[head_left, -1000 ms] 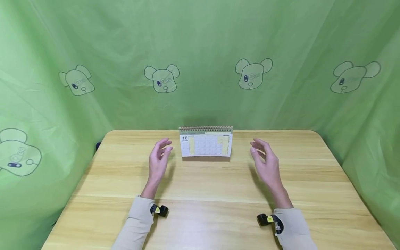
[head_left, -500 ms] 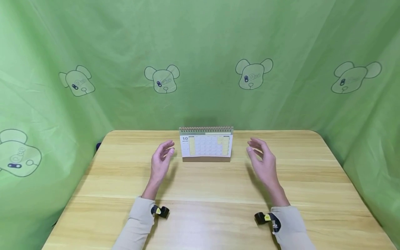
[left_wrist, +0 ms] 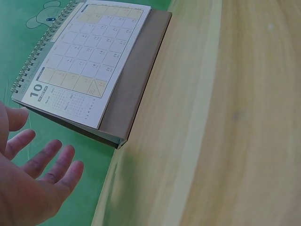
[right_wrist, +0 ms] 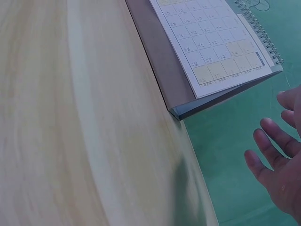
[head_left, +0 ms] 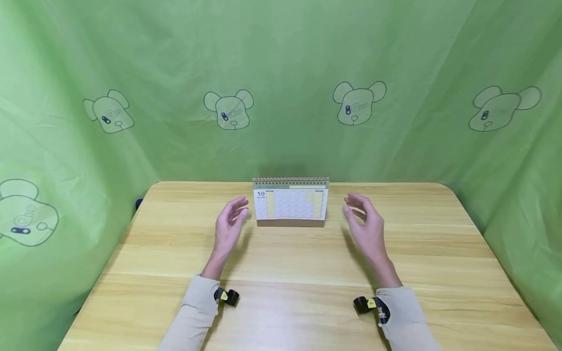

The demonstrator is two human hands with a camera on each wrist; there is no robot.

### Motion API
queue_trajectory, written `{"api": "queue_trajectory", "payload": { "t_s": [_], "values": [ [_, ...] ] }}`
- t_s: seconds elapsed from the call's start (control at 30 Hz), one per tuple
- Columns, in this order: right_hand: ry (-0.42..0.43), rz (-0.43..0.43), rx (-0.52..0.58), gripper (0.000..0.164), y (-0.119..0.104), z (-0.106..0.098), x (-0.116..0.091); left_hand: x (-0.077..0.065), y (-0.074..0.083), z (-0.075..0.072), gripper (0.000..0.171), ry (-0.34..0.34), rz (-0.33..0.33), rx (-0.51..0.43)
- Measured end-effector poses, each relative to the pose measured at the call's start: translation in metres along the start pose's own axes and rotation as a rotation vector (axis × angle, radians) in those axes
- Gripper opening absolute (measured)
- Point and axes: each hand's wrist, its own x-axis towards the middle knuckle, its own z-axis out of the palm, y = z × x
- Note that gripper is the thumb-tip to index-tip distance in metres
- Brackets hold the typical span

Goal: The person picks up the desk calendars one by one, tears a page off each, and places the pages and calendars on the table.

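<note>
Grn curtain [head_left: 290, 58] behind desk calendar [head_left: 290, 204], wood surface [head_left: 291, 265] under it. Calendar stands tent-style, "10" pg fwd; R hand [head_left: 368, 230] near its right edge, L hand [head_left: 229, 230] near its left, both empty w/ fingers loosely bent.

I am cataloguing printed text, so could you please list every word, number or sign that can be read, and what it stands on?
"10": large number on the desk calendar.
Too small or blurred: the calendar's other print, dates included.
Too faint to read surely: lettering on the bear faces of the green curtain.
Too small: any print on the yellow labels.
</note>
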Motion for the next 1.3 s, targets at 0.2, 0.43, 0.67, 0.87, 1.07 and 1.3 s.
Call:
{"api": "queue_trajectory", "payload": {
  "t_s": [0.2,0.43,0.67,0.87,1.07,1.3],
  "values": [
    [-0.001,-0.002,0.016,0.036,0.003,0.004,0.002,0.0,0.0,0.001,0.039,0.006,-0.006,-0.011],
    [0.004,0.0,0.034,0.035,0.032,0.01,0.006,0.0,-0.004,0.003,0.038,0.004,0.001,-0.015],
    [-0.009,0.023,0.04,0.033,0.039,0.017,0.007,0.0,-0.004,0.005,0.035,0.033,-0.024,-0.019],
    [-0.012,0.047,0.038,0.031,0.023,0.024,0.006,0.001,-0.004,0.007,0.034,0.073,-0.011,-0.059],
    [-0.014,0.065,0.035,0.03,0.001,0.025,0.004,0.002,-0.004,0.012,0.032,0.084,0.0,-0.096],
    [-0.006,0.054,0.054,0.029,0.004,0.028,0.003,0.003,-0.002,0.017,0.032,0.102,-0.027,-0.104]
  ]
}}
